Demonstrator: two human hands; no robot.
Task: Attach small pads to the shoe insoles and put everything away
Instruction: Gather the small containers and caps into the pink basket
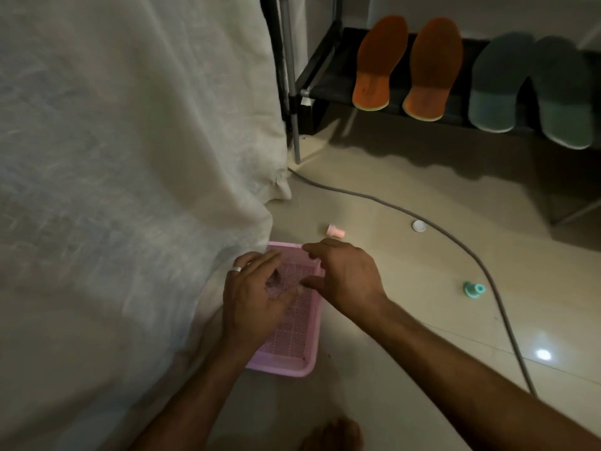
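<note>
A pink mesh basket (294, 349) sits on the floor beside a white cloth. My left hand (253, 297), with a ring on one finger, hovers over the basket's inside with loosely curled fingers, and I see nothing in them. My right hand (348, 275) is above the basket's far right rim, fingers relaxed and spread, holding nothing. Two orange insoles (380, 60) and two green insoles (500, 83) lean on a low black rack (325, 83) at the back right. The basket's visible mesh bottom looks bare.
On the tiled floor lie a small pink piece (336, 231), a white round cap (419, 226) and a teal piece (473, 289). A grey cable (487, 275) curves across the floor. The draped white cloth (130, 157) fills the left. A bare foot (335, 434) shows at the bottom.
</note>
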